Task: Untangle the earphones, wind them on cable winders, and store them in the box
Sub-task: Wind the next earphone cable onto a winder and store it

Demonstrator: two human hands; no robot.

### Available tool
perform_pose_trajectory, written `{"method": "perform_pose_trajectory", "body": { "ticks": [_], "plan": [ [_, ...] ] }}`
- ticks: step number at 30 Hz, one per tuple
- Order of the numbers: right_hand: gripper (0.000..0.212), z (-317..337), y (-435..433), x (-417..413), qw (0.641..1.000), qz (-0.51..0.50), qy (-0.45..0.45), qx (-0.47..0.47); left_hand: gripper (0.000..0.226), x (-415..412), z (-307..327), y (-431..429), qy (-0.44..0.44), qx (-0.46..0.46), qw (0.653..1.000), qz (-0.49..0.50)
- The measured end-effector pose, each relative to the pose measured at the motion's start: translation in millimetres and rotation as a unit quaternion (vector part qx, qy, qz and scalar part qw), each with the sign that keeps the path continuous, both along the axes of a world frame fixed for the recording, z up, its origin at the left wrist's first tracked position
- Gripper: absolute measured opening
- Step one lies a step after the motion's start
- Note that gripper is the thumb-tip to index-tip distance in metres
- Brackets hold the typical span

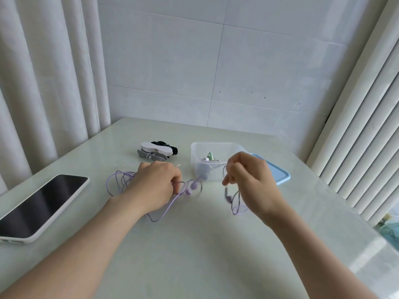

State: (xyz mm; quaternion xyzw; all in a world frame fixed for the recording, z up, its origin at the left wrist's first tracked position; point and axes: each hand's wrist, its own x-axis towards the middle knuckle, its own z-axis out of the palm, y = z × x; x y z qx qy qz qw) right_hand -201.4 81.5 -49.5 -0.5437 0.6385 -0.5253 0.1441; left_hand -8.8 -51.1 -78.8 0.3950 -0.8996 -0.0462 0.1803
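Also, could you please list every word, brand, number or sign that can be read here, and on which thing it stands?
No text can be read in this picture.
Phone: the screen is dark and shows no writing.
Box, lid, cable winders, earphones: no label is visible.
Wall: a few dark marks, too small to tell.

no text, label, brand, number or sign can be read on anything here, not even the dark phone [41, 205] screen at nine o'clock.
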Motion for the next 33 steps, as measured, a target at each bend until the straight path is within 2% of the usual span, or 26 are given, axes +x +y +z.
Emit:
{"method": "perform_pose_trajectory", "body": {
  "ticks": [4,6,9,11,13,14,15,17,18,21,23,26,29,33],
  "plan": [
    [0.020,8.6,0.3,-1.8,0.979,0.005,-0.198,-0.050,0.029,-0.5,-1.3,-1.4,0.001,-0.016,1.000,0.026],
    [0.022,13.4,3.4,-2.0,0.976,-0.001,-0.216,-0.042,0.039,-1.3,-3.1,0.5,0.011,-0.033,0.998,0.052],
    [0.022,14.1,4.3,-0.9,0.982,0.004,-0.186,-0.032,0.062,-0.4,-4.4,-1.7,-0.047,-0.082,0.990,0.108],
    [0.020,10.9,2.1,-0.8,0.989,0.004,-0.147,-0.026,0.043,0.3,-4.9,-3.9,-0.007,-0.121,0.989,0.087],
    [0.016,9.2,1.7,0.2,0.995,0.014,-0.097,-0.019,0.012,-3.1,-0.5,2.6,0.137,-0.119,0.983,0.004],
    [0.014,9.2,2.3,1.2,0.997,0.023,-0.076,-0.011,0.006,-6.4,5.9,12.2,0.206,-0.076,0.975,-0.041],
    [0.015,9.6,4.1,2.6,0.998,0.030,-0.054,0.000,0.011,-9.6,13.6,24.1,0.248,0.004,0.965,-0.079],
    [0.022,9.6,6.4,5.2,0.999,0.041,-0.002,0.034,0.020,-15.3,24.0,45.1,0.257,0.171,0.939,-0.149],
    [0.029,9.1,6.9,5.1,0.997,0.042,0.023,0.056,0.018,-18.4,24.0,51.8,0.240,0.204,0.934,-0.169],
    [0.056,9.6,5.6,-0.8,0.996,0.003,0.018,0.088,0.012,-26.9,13.8,60.2,0.204,0.154,0.951,-0.174],
    [0.058,11.7,4.0,-12.0,0.995,-0.070,-0.019,0.073,0.016,-31.6,10.8,64.3,0.183,0.144,0.955,-0.182],
    [0.051,7.7,0.3,-35.2,0.974,-0.211,-0.031,0.076,0.016,-30.9,9.9,71.6,0.150,0.162,0.949,-0.225],
    [0.039,-2.1,0.5,-53.8,0.928,-0.327,0.076,0.158,0.013,-33.8,4.4,74.0,0.159,0.161,0.939,-0.261],
    [0.015,-5.3,7.1,-58.4,0.885,-0.352,0.189,0.239,0.026,-46.7,-14.2,74.4,0.200,0.091,0.944,-0.248]
  ]
}}
